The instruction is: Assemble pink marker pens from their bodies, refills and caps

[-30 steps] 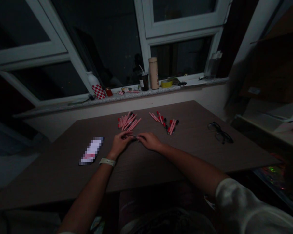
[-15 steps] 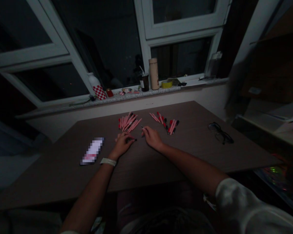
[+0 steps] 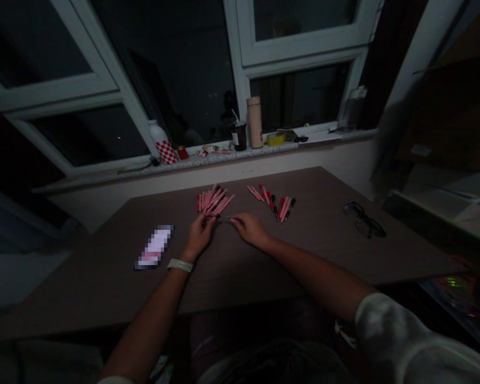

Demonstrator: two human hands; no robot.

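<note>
With my forearms (image 3: 154,312) angled inward over the table (image 3: 324,229), I pinch a small dark piece (image 3: 218,216) in my left hand (image 3: 201,232) and a thin piece (image 3: 227,217) in my right hand (image 3: 249,229), back upward, both ends nearly meeting just in front of the heaped pink pens (image 3: 208,200).

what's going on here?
A person at a table has both hands close together: the left hand pinches a small dark piece, the right hand a slim piece pointing toward it. Too dim to tell whether the pieces touch. Beyond the hands lie two groups of pink, red and black pens, a denser left cluster and a looser right one. A phone lies on the left, glasses on the right.
</note>
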